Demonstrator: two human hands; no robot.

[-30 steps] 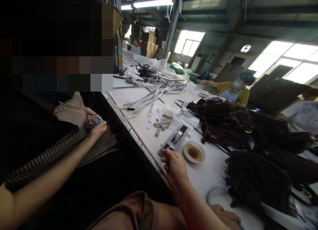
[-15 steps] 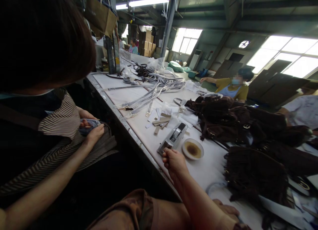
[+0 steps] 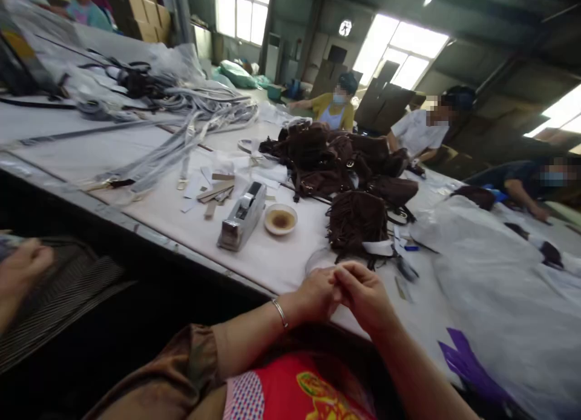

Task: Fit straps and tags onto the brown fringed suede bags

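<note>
My left hand [image 3: 318,294], with a silver bracelet at the wrist, is closed at the front edge of the table. Against its fingertips my right hand [image 3: 365,296] is pinched shut, the two hands meeting. Whatever lies between the fingers is hidden or too small to make out. Just behind them is a clear plastic, ring-like item [image 3: 316,260], partly covered by the left hand. A brown fringed bag [image 3: 356,220] lies beyond my hands. A grey tape dispenser [image 3: 244,217] stands to their left, beside a white dish [image 3: 294,225] with brown stuff in it.
Strips of card [image 3: 218,191] and plastic-wrapped straps [image 3: 177,135] lie at the left. More brown bags [image 3: 331,154] are piled behind. A large plastic sheet [image 3: 490,256] and a purple piece [image 3: 474,365] are at right. A neighbour's hand [image 3: 27,265] shows at far left; co-workers sit across.
My view has swung to the right. My right hand has moved from the tape dispenser's front end to my left hand, and their fingers now meet.
</note>
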